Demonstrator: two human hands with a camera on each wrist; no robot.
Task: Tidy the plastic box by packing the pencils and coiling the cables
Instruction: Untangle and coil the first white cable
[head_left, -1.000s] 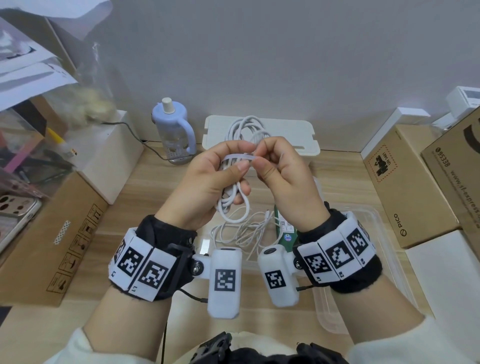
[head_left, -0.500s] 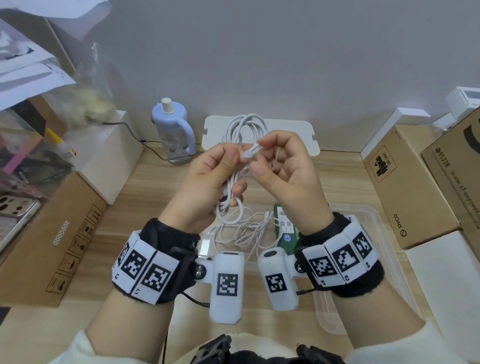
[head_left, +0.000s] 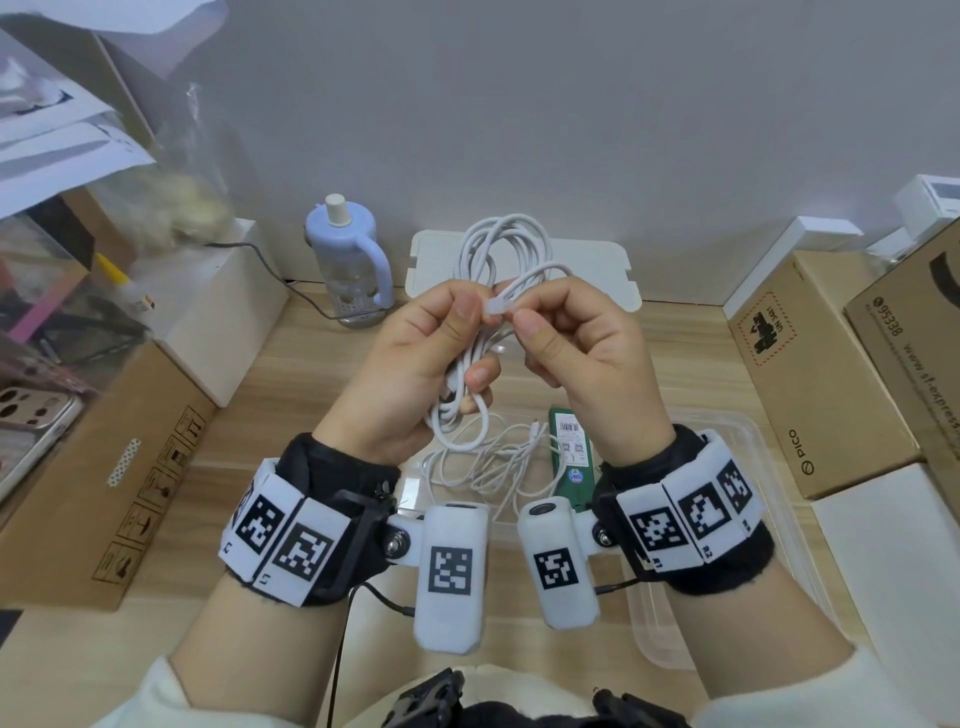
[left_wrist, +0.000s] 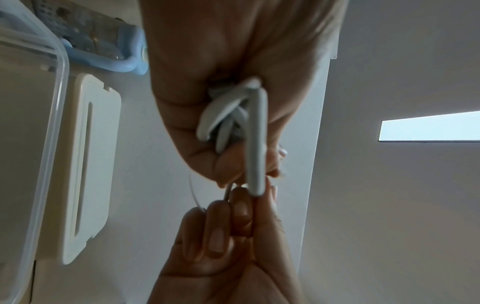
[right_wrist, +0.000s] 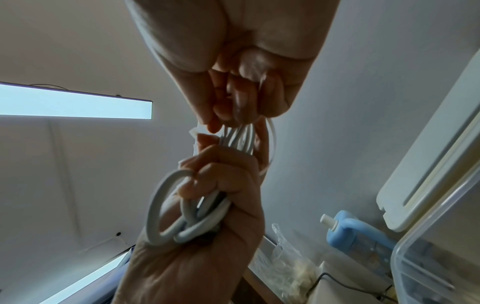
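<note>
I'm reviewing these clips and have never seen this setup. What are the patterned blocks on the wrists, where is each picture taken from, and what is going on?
No machine here: a person works with bare hands. The patterned blocks are wristbands, and the white pods beside them are wrist cameras. The big picture comes from a head camera looking down; the other two look up along each hand, so you see the ceiling.

The left hand grips a coiled white cable. The right hand pinches a thin clear tie at the coil, apparently to bind it.

On the wooden table sits a clear plastic box with a thinner loose cable and a green pack inside. Behind are its white lid and a blue bottle; cardboard boxes stand at the sides.
</note>
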